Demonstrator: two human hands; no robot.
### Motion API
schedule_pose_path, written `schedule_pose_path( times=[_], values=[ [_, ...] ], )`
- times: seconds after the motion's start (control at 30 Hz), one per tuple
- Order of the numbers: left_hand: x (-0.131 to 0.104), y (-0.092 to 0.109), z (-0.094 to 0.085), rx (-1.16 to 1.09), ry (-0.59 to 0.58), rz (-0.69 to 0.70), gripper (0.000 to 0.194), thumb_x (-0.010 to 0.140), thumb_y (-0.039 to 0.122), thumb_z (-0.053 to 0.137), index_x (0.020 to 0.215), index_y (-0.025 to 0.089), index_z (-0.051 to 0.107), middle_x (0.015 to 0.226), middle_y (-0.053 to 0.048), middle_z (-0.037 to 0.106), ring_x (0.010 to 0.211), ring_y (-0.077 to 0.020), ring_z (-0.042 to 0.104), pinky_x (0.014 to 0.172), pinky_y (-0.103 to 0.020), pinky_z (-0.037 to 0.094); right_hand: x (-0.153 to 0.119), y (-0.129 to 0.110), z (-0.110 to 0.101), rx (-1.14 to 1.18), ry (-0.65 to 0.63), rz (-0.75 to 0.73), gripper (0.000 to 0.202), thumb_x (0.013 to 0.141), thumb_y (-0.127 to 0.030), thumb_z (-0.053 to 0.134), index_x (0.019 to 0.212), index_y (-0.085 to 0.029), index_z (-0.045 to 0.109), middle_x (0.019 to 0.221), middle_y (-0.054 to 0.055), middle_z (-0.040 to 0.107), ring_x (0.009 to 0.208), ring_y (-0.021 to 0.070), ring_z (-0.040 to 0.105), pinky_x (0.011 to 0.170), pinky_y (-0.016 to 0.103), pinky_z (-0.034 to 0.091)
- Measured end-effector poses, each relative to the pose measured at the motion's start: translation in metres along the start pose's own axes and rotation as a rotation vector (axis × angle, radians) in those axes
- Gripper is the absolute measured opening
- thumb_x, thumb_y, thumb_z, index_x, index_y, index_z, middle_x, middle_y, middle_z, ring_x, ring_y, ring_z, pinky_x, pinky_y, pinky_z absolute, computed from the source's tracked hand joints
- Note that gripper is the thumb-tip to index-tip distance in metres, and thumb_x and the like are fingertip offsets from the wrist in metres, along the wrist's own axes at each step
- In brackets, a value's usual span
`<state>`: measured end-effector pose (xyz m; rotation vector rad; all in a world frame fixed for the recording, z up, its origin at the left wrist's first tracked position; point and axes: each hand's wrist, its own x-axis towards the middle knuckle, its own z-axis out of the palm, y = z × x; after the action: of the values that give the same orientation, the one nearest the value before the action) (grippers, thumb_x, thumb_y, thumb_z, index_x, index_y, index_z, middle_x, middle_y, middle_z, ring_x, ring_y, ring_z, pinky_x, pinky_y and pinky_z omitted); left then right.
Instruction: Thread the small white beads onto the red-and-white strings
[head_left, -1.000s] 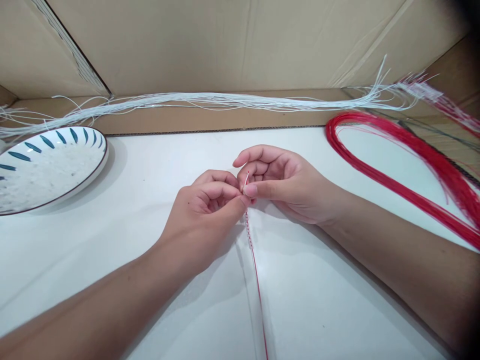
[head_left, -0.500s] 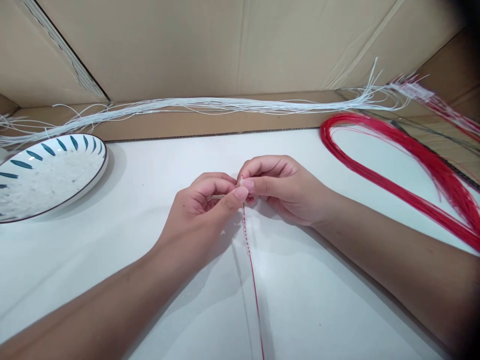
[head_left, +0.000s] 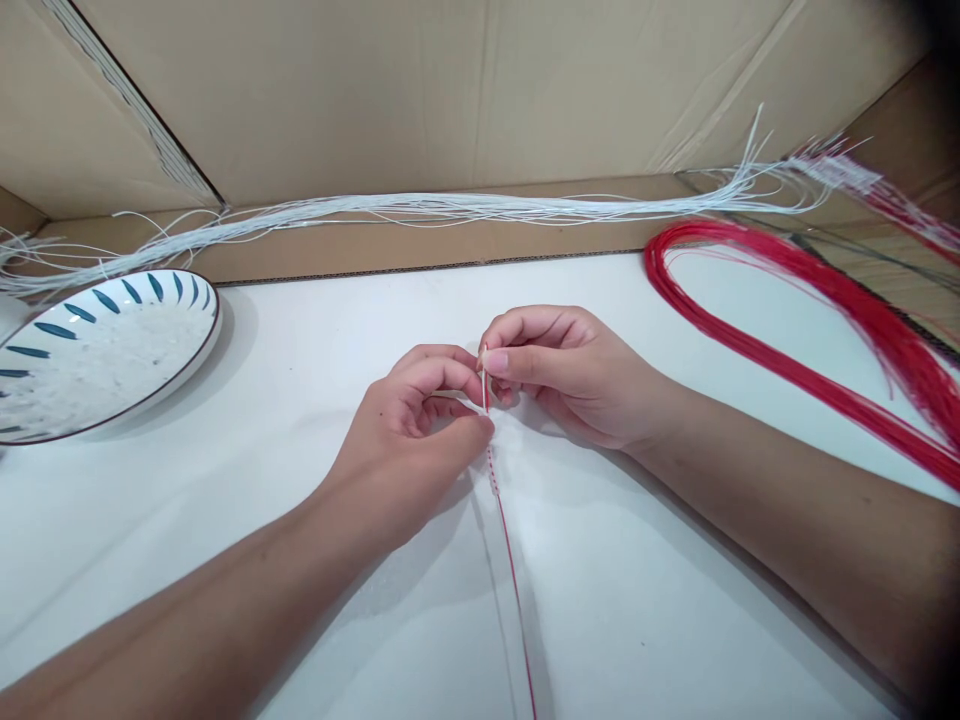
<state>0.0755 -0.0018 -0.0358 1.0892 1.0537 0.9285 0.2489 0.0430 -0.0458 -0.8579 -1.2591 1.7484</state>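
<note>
A thin red cord (head_left: 512, 580) runs up from the bottom edge to my hands, with a row of small white wraps or knots (head_left: 492, 470) along its upper part. My right hand (head_left: 559, 365) is closed, pinching the top of the red cord together with a white strand (head_left: 484, 388) between thumb and index finger. Lower down, my left hand (head_left: 420, 415) has curled fingers around a white strand; its thumb rests against the cord just above the wraps. The left fingertips are partly hidden, so their exact grip is unclear.
At the left stands a white plate (head_left: 206, 345) with blue-green strokes, holding small whitish pieces. A bundle of white cords (head_left: 450, 207) lies along the cardboard wall (head_left: 360, 90). Looped red cords (head_left: 697, 310) lie at the right, near a tied red-and-white bundle (head_left: 862, 185).
My left thumb has moved down the cord, away from my right fingertips, which stay pinched at the top. A white strand now shows upright between the two hands.
</note>
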Motion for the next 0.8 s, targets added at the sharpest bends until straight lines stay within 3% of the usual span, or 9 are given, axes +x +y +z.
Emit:
schedule_pose_path(
  times=[0.17, 0.53, 0.67, 0.77, 0.8],
  values=[
    [0.002, -0.005, -0.002, -0.007, 0.064, 0.021, 0.015, 0.086, 0.027, 0.072, 0.073, 0.02, 0.07, 0.108, -0.002, 0.067, 0.093, -0.0168, 0.064, 0.079, -0.03, 0.051, 0.0, 0.0, 0.001, -0.006, -0.024, 0.011, 0.021, 0.078, -0.031, 0.086, 0.074, -0.015, 0.073, 0.066, -0.001, 0.065, 0.062, 0.0095, 0.056, 0.059, 0.024, 0.046],
    [0.004, -0.004, 0.001, -0.145, 0.113, 0.026, 0.017, 0.085, 0.02, 0.072, 0.068, 0.021, 0.071, 0.096, 0.0, 0.065, 0.082, -0.0135, 0.061, 0.072, -0.028, 0.049, 0.001, 0.002, -0.001, -0.072, 0.02, -0.037, 0.024, 0.079, -0.036, 0.084, 0.078, -0.016, 0.071, 0.068, -0.001, 0.063, 0.06, 0.0098, 0.053, 0.058, 0.024, 0.044],
    [0.005, -0.005, -0.004, -0.144, 0.269, 0.053, 0.018, 0.082, 0.016, 0.072, 0.064, 0.021, 0.07, 0.087, 0.001, 0.063, 0.082, -0.0123, 0.058, 0.071, -0.026, 0.045, 0.003, 0.006, -0.004, -0.377, 0.154, -0.122, 0.017, 0.086, -0.03, 0.074, 0.078, -0.016, 0.068, 0.072, 0.0, 0.061, 0.062, 0.0108, 0.052, 0.059, 0.026, 0.042],
    [0.006, -0.006, -0.006, -0.162, 0.294, 0.095, 0.019, 0.083, 0.016, 0.07, 0.065, 0.021, 0.07, 0.081, 0.001, 0.061, 0.08, -0.0123, 0.056, 0.072, -0.025, 0.044, 0.004, 0.009, -0.003, -0.779, 0.121, -0.217, 0.004, 0.085, -0.017, 0.067, 0.084, -0.016, 0.071, 0.085, 0.004, 0.065, 0.072, 0.0139, 0.057, 0.067, 0.028, 0.046],
    [0.007, -0.006, -0.007, -0.166, 0.295, 0.099, 0.018, 0.083, 0.015, 0.069, 0.065, 0.021, 0.07, 0.08, 0.001, 0.06, 0.079, -0.0122, 0.056, 0.072, -0.026, 0.044, 0.004, 0.011, -0.002, -0.886, 0.089, -0.256, 0.008, 0.084, -0.013, 0.067, 0.088, -0.016, 0.073, 0.09, 0.005, 0.066, 0.076, 0.0148, 0.059, 0.069, 0.029, 0.047]
  ],
)
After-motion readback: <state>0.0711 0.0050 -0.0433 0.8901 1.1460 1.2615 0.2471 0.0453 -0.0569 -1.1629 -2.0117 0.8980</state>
